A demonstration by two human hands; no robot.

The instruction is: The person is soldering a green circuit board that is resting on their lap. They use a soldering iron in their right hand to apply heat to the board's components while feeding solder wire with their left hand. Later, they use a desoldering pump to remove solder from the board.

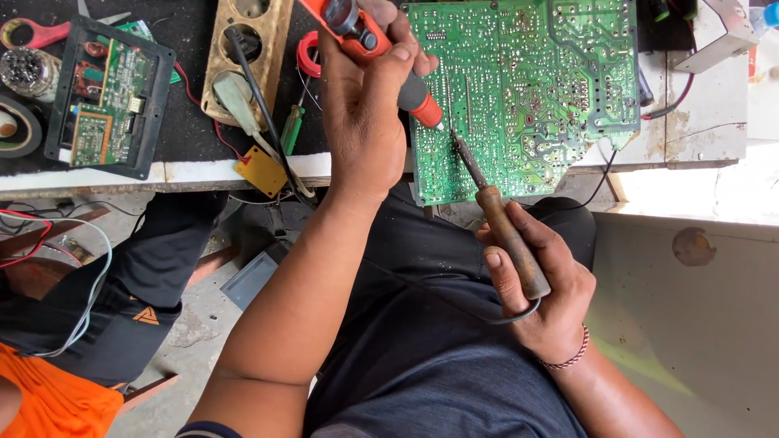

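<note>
Nearest to us is our own lap in dark trousers (438, 357), with both forearms reaching forward over it. Beyond that, the biggest thing in hand is the green circuit board (527, 89), solder side up, lying at the counter (706, 122) edge and overhanging it toward our knees. Our right hand (540, 288) is wrapped firmly around the brown wooden handle of a soldering iron (503, 227), its cord looping under the fingers, and the dark tip rests on the board near its lower left part. Our left hand (369, 105) is closed around an orange desoldering pump (365, 36), whose pale nozzle points down at the board just beside the iron's tip.

To do this well, we judge the iron should sit steady on one joint and the pump nozzle should stay close against that same joint, both wrists braced, so neither tool skids across the neighbouring tracks.

On the dark part of the counter to the left we see a smaller circuit board in a black frame (109, 97), a tan wooden plate with round holes (243, 57), a small yellow board (261, 170) hanging off the edge by its wires, a green-handled screwdriver (292, 130), a red roll of tape (308, 55) and red-handled scissors (32, 34). The counter's pale top is chipped and worn. Below lies a dusty concrete floor (195, 324), with someone in orange cloth (49, 397) at the lower left
</note>
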